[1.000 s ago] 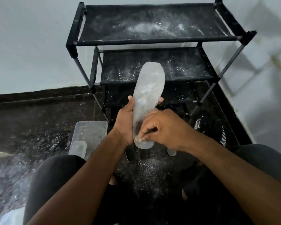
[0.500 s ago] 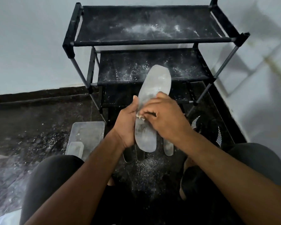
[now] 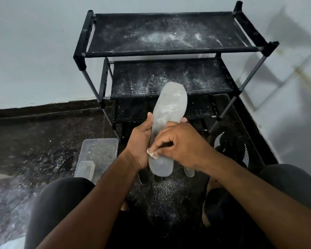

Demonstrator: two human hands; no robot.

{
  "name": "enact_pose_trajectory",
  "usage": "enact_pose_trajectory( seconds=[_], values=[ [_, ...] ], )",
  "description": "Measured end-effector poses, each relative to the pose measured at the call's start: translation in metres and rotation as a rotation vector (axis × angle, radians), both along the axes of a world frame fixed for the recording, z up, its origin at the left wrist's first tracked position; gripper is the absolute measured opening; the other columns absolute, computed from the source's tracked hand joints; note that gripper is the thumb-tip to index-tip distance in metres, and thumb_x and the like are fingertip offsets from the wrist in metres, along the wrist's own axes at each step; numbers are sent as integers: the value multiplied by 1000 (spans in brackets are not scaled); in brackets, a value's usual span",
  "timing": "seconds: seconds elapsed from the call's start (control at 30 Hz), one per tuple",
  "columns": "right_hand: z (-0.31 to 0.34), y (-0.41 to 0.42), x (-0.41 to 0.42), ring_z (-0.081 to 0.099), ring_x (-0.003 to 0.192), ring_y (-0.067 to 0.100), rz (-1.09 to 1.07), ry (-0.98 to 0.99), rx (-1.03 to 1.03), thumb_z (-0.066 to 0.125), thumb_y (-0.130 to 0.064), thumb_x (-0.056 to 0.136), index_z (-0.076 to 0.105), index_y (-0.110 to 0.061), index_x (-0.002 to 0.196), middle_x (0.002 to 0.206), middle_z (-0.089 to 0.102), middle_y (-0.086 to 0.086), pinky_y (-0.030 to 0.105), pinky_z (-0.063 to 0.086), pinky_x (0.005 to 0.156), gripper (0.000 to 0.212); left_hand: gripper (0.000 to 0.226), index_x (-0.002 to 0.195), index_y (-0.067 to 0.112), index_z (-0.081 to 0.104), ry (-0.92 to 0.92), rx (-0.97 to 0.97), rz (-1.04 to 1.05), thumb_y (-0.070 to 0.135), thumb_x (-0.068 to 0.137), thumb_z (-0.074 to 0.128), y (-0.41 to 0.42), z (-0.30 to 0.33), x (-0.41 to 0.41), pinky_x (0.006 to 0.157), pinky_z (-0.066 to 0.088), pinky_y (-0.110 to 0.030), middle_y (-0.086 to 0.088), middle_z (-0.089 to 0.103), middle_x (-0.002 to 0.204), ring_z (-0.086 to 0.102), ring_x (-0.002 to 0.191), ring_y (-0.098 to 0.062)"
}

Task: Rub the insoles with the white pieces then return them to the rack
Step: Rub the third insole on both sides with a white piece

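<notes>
Hands, two: one insole point(image 3: 171, 112), one white piece point(image 3: 151, 154).

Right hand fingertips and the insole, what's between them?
In the head view, a small white piece, pinched by the right hand, presses against the insole.

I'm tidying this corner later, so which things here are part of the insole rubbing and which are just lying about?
Part of the job:
- insole, gripped by the left hand
- white piece, pinched by the right hand
- rack, dusted white
- other insoles on the floor

Just lying about:
- clear tub
- black striped shoe
</notes>
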State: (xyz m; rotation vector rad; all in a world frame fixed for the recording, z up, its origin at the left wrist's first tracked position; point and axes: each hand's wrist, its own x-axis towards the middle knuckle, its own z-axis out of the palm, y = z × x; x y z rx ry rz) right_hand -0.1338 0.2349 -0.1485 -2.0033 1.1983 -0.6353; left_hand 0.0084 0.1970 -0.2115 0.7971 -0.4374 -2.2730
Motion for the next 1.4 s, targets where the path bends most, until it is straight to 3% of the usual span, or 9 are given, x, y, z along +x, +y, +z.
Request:
enact_pose_trajectory(
  seconds=[0.17,0.33,0.5,0.67,0.9,1.03,1.13,1.33,1.4],
  values=[
    [-5,-9,-4,48,86,4,-252,156,-303,75,-19,84,77,-20,93,91,69,-12,16,40,77,9,62,133,7,61,35,-1,16,57,106,35,1,5,-4,86,60,-39,-13,72,110,72,100,-26],
    [-2,4,7,53,89,3,24,32,-47,80,-17,78,80,-21,84,83,70,-13,25,45,80,7,74,153,3,44,42,-40,20,59,106,29,-2,7,2,107,51,-41,-20,51,150,57,129,-31],
    [-5,-11,-9,45,87,6,-174,262,-350,73,-20,85,77,-21,94,89,69,-13,25,42,76,10,68,146,5,53,62,-4,47,57,106,35,-4,3,2,106,49,-43,-16,65,130,63,115,-29],
    [-5,-3,-4,52,88,3,-53,131,-104,78,-18,81,79,-24,88,86,69,-15,16,41,78,9,72,137,3,62,15,-15,40,59,107,28,-2,4,3,100,56,-42,-18,68,130,69,115,-30],
    [-3,-2,-1,46,93,7,-86,314,-267,61,-25,89,77,-18,97,92,67,-10,25,44,82,18,75,144,1,56,58,-30,50,61,106,31,-5,6,3,103,54,-44,-19,66,134,68,117,-31],
    [-1,6,-7,53,89,-1,-16,111,-35,76,-24,82,77,-26,90,88,68,-14,20,46,84,8,81,143,1,56,60,-66,23,64,107,20,-5,5,10,104,53,-42,-17,59,144,64,122,-30],
    [-3,-2,-14,48,92,-1,-169,178,-256,71,-25,86,75,-24,96,94,67,-14,20,41,89,11,79,131,3,68,79,-71,47,62,107,22,-6,7,8,100,54,-40,-16,68,132,68,114,-27],
    [-10,9,6,52,93,3,8,114,-141,72,-24,86,77,-24,91,88,68,-14,33,47,87,7,85,159,3,32,181,-85,-25,69,105,23,-9,0,12,99,53,-39,-14,63,133,63,112,-25],
    [-11,4,2,48,93,3,-49,162,-229,69,-26,88,76,-24,94,91,67,-14,32,46,86,9,85,157,4,38,195,-77,-38,69,105,22,-10,-1,13,97,52,-38,-12,65,131,64,110,-23]
  ],
)
